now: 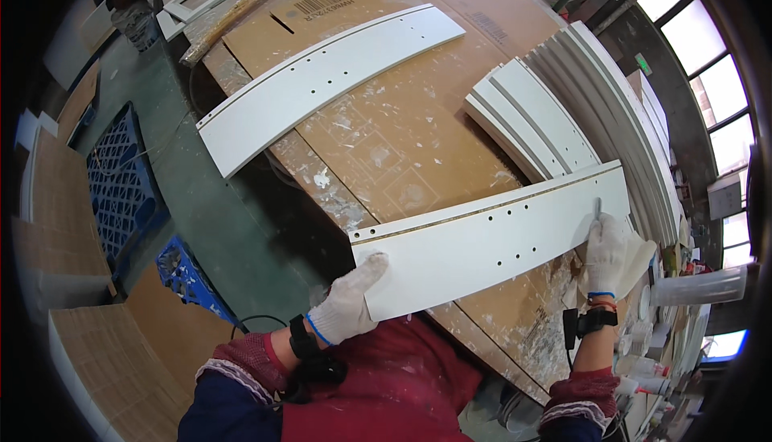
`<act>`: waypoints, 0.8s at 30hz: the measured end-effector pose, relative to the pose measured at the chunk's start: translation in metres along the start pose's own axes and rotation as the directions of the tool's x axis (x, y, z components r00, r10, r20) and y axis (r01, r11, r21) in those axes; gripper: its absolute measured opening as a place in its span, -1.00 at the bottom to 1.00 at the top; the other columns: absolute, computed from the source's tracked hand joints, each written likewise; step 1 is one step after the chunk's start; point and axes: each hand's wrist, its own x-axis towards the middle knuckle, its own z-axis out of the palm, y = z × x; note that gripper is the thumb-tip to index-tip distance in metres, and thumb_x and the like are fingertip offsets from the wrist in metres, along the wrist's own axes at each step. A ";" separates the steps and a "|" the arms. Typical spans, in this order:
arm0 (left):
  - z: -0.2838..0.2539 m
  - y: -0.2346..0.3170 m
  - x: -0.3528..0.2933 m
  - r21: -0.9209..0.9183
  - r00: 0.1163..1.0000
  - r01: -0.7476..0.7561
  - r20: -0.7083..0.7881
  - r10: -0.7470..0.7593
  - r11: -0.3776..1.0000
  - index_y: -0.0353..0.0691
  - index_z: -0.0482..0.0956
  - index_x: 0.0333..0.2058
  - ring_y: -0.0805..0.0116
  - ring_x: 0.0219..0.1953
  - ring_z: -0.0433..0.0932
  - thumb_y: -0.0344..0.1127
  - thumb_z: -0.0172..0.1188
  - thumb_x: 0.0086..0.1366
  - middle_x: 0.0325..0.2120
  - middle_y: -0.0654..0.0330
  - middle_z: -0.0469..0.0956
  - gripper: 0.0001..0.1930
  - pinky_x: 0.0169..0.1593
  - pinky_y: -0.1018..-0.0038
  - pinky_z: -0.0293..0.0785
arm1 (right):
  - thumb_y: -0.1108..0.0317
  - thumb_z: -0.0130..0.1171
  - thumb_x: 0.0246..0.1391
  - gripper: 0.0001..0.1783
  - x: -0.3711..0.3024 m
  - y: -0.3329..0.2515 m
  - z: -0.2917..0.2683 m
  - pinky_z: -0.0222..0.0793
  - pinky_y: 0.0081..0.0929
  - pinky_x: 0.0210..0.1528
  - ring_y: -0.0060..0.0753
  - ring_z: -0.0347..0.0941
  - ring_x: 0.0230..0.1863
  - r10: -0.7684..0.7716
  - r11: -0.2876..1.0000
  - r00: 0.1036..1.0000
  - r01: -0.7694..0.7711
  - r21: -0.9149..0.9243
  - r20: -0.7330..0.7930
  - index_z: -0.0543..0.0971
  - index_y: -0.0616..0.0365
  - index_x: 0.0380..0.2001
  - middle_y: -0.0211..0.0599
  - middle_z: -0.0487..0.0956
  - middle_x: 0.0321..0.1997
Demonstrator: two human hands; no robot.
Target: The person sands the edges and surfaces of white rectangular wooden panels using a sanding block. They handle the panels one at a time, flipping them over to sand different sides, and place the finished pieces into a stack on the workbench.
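A long white board [450, 253] with a groove along its far edge and several dark holes lies slanted in front of me. My left hand [351, 297], in a whitish glove, grips its left end, which juts past the table edge. At the board's right end, my gloved right hand [605, 250] is closed in a pinch round a small thin grey piece [597, 207] whose tip rests on the white face; its kind is too small to tell. A similar white drilled board [330, 80] lies farther off at the left, its left end overhanging the table.
Brown cardboard [410, 136] with white flecks covers the table. On the right stand a short stack of white boards [531, 120] and a taller stack [619, 120]. A straw broom [241, 16] lies at the far left. Blue plastic crates [121, 185] stand on the green floor.
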 end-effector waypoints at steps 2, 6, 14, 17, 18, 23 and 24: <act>0.008 0.002 -0.002 0.023 0.999 -0.033 -0.026 0.034 0.999 -0.34 0.18 0.22 0.08 0.02 0.52 -0.01 -0.18 0.46 0.06 0.00 0.44 -0.45 0.05 0.31 0.50 | 0.40 0.04 0.17 -0.82 -0.017 -0.046 0.002 0.45 -0.37 -0.40 -0.11 0.53 -0.41 0.046 0.999 0.987 -0.044 -0.012 0.156 0.56 0.20 -0.21 -0.08 0.59 -0.37; 0.016 0.002 0.000 -0.031 0.995 -0.092 -0.037 0.091 0.995 -0.32 0.10 0.27 0.03 0.16 0.40 0.11 -0.24 0.45 0.18 -0.03 0.33 -0.35 0.19 0.18 0.37 | 0.47 0.11 0.00 -0.70 -0.096 -0.140 -0.002 0.30 -0.48 -0.58 -0.45 0.44 -0.56 -0.504 0.863 0.857 0.495 0.102 0.104 0.52 0.19 -0.14 -0.36 0.52 -0.43; 0.002 -0.001 0.008 -0.135 0.991 -0.129 -0.053 0.123 0.982 -0.19 0.10 0.31 0.03 0.29 0.21 0.32 -0.32 0.37 0.28 0.03 0.19 -0.22 0.31 0.10 0.14 | 0.42 0.05 0.05 -0.72 -0.152 -0.233 -0.023 0.38 -0.39 -0.55 -0.28 0.49 -0.54 -0.715 0.633 0.589 0.318 0.706 0.377 0.46 0.03 -0.12 -0.30 0.52 -0.45; 0.006 0.001 0.004 -0.245 0.994 -0.081 0.046 0.094 0.966 -0.17 0.02 0.34 0.01 0.29 0.21 0.41 -0.30 0.31 0.32 0.01 0.11 -0.13 0.30 0.08 0.17 | 0.43 0.18 0.01 -0.76 -0.121 -0.192 -0.025 0.44 -0.37 -0.48 -0.19 0.54 -0.47 -0.448 0.699 0.889 0.283 0.657 0.094 0.58 -0.01 -0.19 -0.22 0.56 -0.42; 0.007 0.000 0.004 -0.239 0.994 -0.067 0.070 0.086 0.969 -0.17 0.02 0.34 0.00 0.29 0.20 0.41 -0.31 0.30 0.32 0.01 0.11 -0.13 0.30 0.07 0.17 | 0.41 0.16 0.06 -0.76 -0.114 -0.172 -0.012 0.44 -0.36 -0.49 -0.18 0.53 -0.50 -0.308 0.761 0.944 0.170 0.627 0.118 0.56 0.04 -0.15 -0.21 0.56 -0.43; -0.001 -0.002 0.004 -0.243 0.995 -0.079 0.032 0.090 0.967 -0.17 0.06 0.33 0.02 0.29 0.21 0.40 -0.27 0.30 0.31 0.02 0.14 -0.14 0.31 0.04 0.14 | 0.42 0.09 -0.01 -0.83 -0.126 -0.199 -0.016 0.34 -0.35 -0.62 -0.34 0.48 -0.60 -0.535 0.788 0.845 0.488 0.375 0.026 0.46 0.08 -0.28 -0.31 0.42 -0.58; -0.003 -0.003 0.006 -0.229 0.998 -0.069 -0.017 0.067 0.971 -0.18 0.07 0.32 0.03 0.28 0.22 0.41 -0.27 0.30 0.31 0.02 0.15 -0.14 0.31 0.04 0.14 | 0.43 0.09 -0.02 -0.84 -0.141 -0.219 -0.017 0.32 -0.35 -0.64 -0.35 0.46 -0.61 -0.610 0.741 0.772 0.476 0.473 0.179 0.43 0.08 -0.30 -0.33 0.42 -0.58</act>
